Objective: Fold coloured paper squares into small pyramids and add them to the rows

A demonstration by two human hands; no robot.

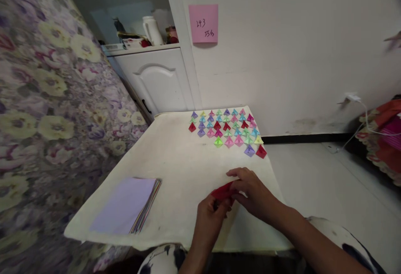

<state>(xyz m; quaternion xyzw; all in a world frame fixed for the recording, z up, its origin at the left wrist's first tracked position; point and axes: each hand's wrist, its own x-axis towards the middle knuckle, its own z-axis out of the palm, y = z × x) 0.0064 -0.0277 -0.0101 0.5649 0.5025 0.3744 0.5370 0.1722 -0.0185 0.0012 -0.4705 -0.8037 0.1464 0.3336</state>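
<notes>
Between my two hands is a folded piece of red paper (223,191), held just above the near right part of the table. My left hand (210,214) pinches its lower left side with thumb and fingers. On its right end, my right hand (249,190) grips with the thumb and bent fingers, while the index finger sticks out over it. Parts of the paper are hidden behind the fingers. Beyond my hands lie rows of small folded paper pieces in several colours, among them a red one (261,151) and a purple one (249,150).
A stack of coloured paper sheets (125,205), lilac on top, lies at the left of the cream-covered table (175,161). A floral curtain (62,119) hangs along the left. Behind stand a white cabinet (159,86) and a wall with a pink note (203,23).
</notes>
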